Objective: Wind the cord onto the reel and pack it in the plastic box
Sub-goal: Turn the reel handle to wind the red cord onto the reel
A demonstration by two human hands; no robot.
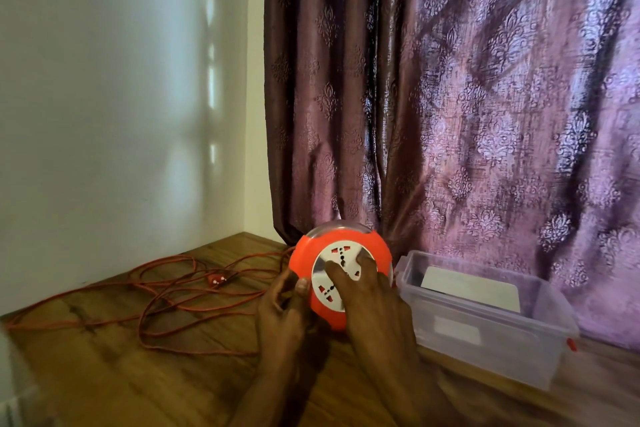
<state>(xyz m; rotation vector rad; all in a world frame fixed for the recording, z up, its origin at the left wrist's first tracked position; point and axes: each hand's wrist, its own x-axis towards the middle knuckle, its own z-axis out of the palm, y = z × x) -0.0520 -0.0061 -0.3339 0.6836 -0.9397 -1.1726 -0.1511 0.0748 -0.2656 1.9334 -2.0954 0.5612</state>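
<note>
Left hand (282, 308) clamps the reel (341, 274) rim at nine o'clock, steadying; right hand (367, 291) fingers flat, together, turning its face; cord (180, 291) loose.

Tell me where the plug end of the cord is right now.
In the head view the red plug lies on the wooden table at left, among the loose loops of the cord, left of the reel and near the white wall.

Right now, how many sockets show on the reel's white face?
2: one at the top, one at lower left. The right hand covers the rest of the reel, so more may be hidden.
</note>
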